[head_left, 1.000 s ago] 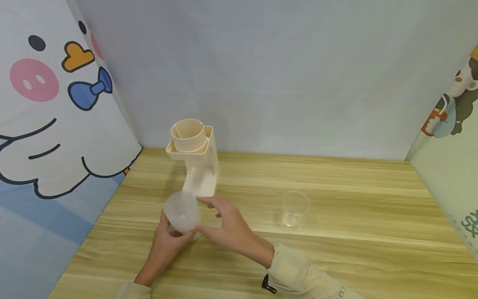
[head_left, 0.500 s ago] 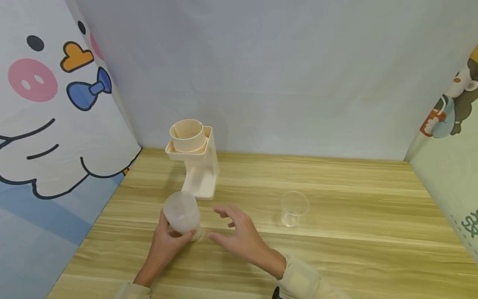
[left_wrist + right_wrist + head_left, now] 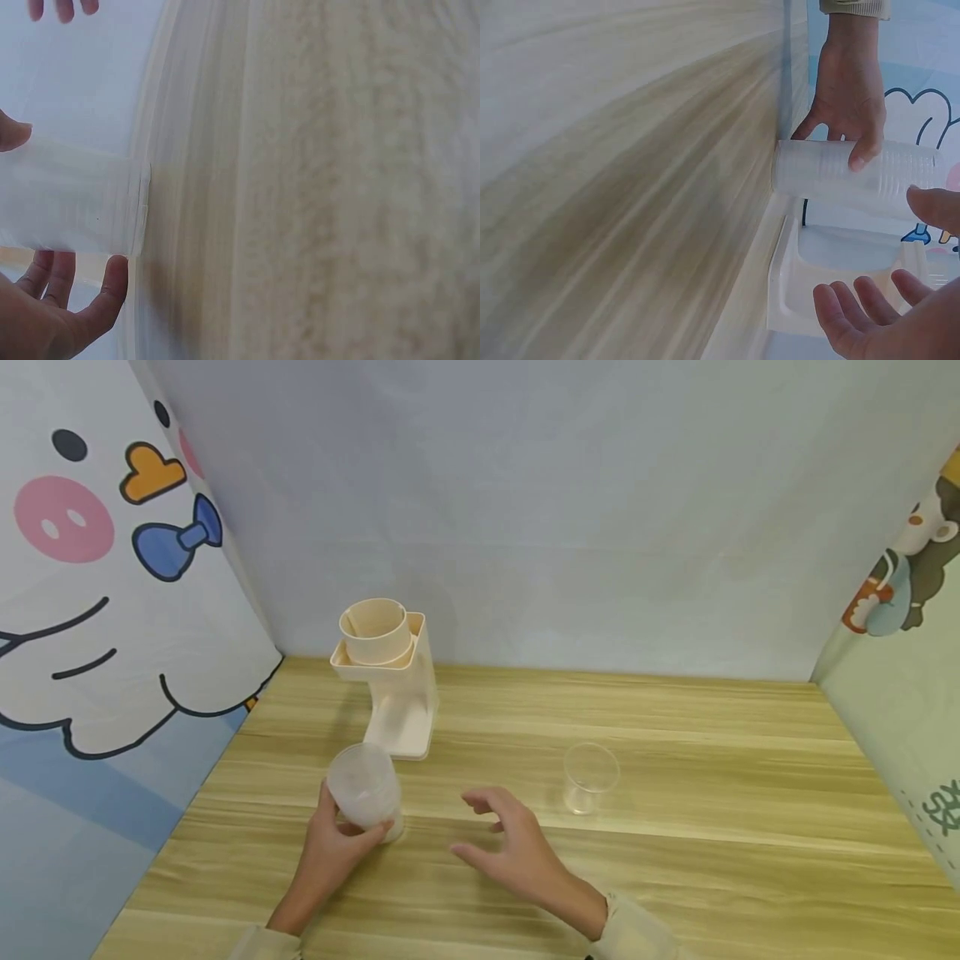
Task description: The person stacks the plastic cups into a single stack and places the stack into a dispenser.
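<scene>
A tall translucent plastic cup with ridges round its side stands upright on the table. My left hand grips it low down, thumb on the near side and fingers reaching round the other; part of the palm side is hidden by the cup. In the right wrist view the ridged cup shows with the thumb laid across it. To its right, my right hand hovers over the table, holding nothing, thumb and fingers apart and loosely curved. Farther right, a small clear cup stands alone.
Behind the held cup is a cream-coloured stand with a flat base, an upright back and a round sleeve set in its top tray. The wood-grain table meets a pale cloth backdrop; printed cartoon cloths hang at both sides.
My right hand has let go of the translucent cup's side and drawn back to the right. The left hand has kept its grip, and the cup stays in place.
</scene>
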{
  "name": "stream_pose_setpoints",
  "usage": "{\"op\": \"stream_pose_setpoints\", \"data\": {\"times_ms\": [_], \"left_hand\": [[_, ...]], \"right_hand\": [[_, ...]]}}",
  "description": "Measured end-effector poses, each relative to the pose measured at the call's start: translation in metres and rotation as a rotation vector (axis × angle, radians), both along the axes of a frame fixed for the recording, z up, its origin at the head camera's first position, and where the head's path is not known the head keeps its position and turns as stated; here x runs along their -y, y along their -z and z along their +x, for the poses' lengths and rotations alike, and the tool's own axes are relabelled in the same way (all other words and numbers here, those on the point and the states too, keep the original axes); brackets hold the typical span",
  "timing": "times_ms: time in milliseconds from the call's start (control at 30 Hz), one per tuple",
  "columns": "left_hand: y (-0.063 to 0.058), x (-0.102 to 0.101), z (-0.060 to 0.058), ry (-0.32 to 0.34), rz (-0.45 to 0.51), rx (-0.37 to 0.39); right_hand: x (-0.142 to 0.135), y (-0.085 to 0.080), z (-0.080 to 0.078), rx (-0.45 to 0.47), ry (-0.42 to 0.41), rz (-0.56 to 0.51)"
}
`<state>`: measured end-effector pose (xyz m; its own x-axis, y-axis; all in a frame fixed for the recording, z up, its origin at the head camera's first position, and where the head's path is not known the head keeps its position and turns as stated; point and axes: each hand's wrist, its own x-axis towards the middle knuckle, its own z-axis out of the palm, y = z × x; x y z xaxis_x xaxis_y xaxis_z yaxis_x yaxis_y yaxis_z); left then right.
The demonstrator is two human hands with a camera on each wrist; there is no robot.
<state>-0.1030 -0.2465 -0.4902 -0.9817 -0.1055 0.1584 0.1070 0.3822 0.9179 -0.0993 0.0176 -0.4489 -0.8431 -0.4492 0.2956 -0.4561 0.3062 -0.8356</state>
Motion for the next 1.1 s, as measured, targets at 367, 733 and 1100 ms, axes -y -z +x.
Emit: {"op": "stream_pose_setpoints", "data": {"times_ms": [367, 733, 1100], "left_hand": [[-0.004, -0.002, 0.003, 0.002, 0.008, -0.020], [-0.001, -0.001, 0.002, -0.013, -0.008, -0.010], [-0.005, -0.003, 0.003, -0.008, 0.000, -0.013]], "right_hand": [[-0.024, 0.008, 0.013, 0.071, 0.057, 0.012], [-0.043, 0.016, 0.017, 0.151, 0.144, -0.005], [-0.067, 0.026, 0.024, 0.157, 0.232, 0.023]]}}
